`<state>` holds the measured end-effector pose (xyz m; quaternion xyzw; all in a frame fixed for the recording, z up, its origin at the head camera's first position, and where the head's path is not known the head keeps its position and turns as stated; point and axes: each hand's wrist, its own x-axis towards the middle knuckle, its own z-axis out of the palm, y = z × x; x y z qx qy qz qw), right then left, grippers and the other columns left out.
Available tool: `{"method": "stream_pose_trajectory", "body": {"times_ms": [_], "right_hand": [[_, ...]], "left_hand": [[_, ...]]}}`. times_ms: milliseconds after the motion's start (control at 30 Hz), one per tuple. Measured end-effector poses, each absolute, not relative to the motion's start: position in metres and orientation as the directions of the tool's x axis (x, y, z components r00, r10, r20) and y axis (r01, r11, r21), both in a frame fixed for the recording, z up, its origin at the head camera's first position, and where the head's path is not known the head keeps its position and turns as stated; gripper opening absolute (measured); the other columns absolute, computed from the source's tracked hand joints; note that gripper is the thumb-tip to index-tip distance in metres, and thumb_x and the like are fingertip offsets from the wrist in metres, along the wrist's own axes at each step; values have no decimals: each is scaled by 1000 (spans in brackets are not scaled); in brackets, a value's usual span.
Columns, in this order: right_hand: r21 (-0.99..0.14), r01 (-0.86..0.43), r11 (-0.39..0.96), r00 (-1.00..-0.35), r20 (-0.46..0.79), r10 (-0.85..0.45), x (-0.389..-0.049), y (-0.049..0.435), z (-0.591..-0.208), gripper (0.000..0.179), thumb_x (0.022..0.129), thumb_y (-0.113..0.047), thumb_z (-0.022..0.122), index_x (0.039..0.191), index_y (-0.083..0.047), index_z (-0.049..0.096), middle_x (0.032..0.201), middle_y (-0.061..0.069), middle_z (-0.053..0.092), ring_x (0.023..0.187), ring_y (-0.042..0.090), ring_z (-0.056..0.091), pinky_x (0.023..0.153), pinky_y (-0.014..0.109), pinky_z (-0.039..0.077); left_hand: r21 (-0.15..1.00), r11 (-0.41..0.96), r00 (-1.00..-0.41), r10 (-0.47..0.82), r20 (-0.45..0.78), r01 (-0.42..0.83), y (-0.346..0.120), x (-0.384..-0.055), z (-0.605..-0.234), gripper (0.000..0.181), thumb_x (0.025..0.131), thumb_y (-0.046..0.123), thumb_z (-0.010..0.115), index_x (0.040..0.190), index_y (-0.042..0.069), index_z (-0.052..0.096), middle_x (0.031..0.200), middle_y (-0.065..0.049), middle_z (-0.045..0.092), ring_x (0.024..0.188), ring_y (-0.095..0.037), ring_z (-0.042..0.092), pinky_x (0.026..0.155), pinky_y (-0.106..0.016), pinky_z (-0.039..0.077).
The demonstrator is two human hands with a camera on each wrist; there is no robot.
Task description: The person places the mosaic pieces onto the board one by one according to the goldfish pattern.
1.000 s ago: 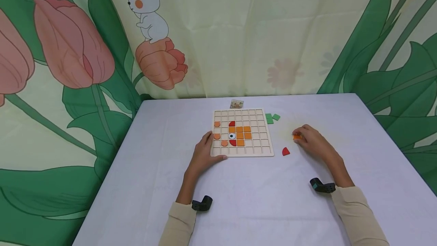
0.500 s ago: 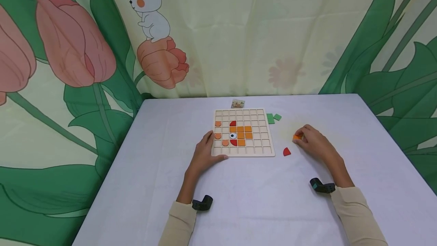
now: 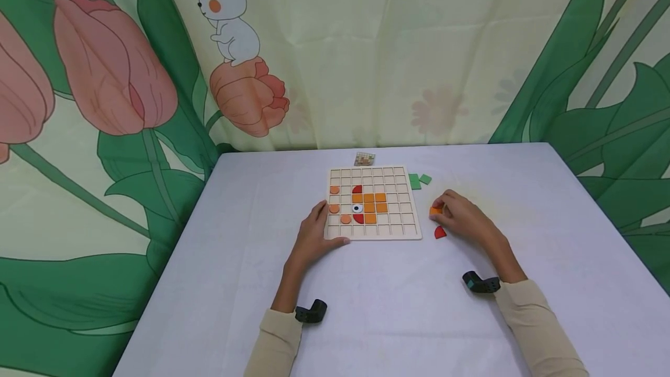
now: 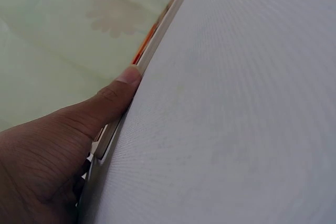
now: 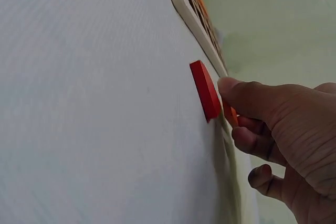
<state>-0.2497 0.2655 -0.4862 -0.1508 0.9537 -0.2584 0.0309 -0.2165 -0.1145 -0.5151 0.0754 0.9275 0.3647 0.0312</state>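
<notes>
A wooden grid board lies on the white cloth, with orange square tiles, red quarter-round pieces, orange discs and a white eye tile in its cells. My left hand holds its near left corner, fingers at the left side; in the left wrist view the thumb presses along the front edge. To the right of the board my right hand pinches an orange tile between thumb and fingers. A loose red quarter-round piece lies just below that tile.
Green tiles lie by the board's upper right side. A small patterned card sits behind the board. Beyond the table hangs a curtain printed with tulips and a rabbit.
My right hand has moved left towards the board with the orange tile, now close above the loose red piece. My left hand has stayed at the board's corner.
</notes>
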Motion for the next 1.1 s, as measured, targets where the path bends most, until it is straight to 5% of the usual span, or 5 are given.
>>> {"method": "stream_pose_trajectory", "body": {"times_ms": [1100], "right_hand": [[-438,-466,769,-857,7,-515,-257,170,-476,30,98,-25,79,115,-2,73,113,9,65,95,21,60,88,38,58]], "left_hand": [[691,711,-985,173,6,129,-116,-217,-514,115,82,44,91,169,8,26,174,-14,29,157,-37,36,125,-54,40]]}}
